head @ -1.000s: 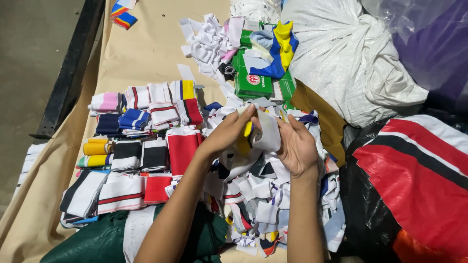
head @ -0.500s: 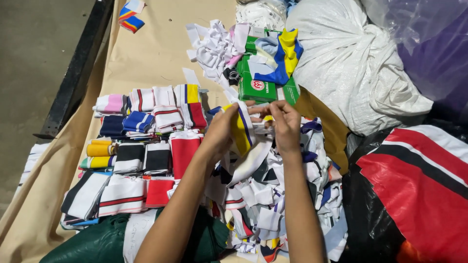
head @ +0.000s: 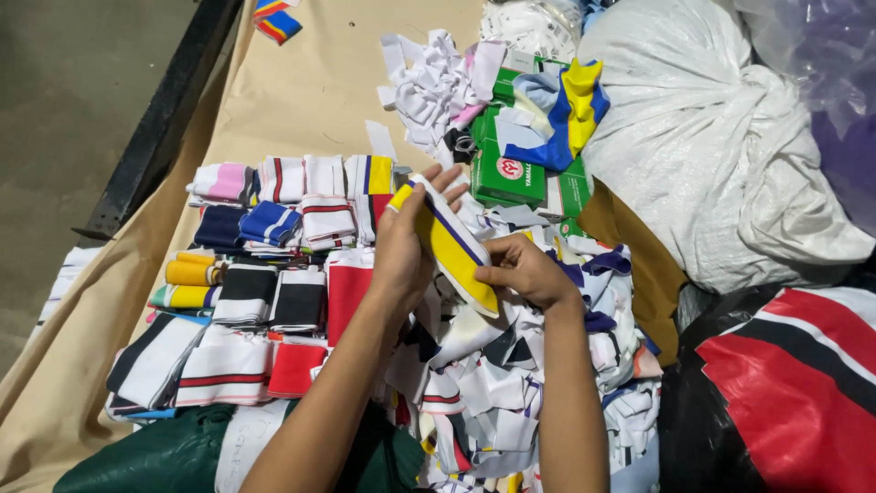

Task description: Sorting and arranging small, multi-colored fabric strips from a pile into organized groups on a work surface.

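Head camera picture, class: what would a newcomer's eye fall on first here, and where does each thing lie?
First, the yellow-and-white knit strip with a dark stripe, held at the centre between the left hand and right hand. Next, the neat rows of folded striped pieces to the left on the tan sheet, against the loose heap of scraps below the hands. At right lies a big tied white sack.

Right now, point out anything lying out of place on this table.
One striped fabric piece lies alone at the table's far edge, apart from the folded rows. The green boxes sit half buried under loose scraps.
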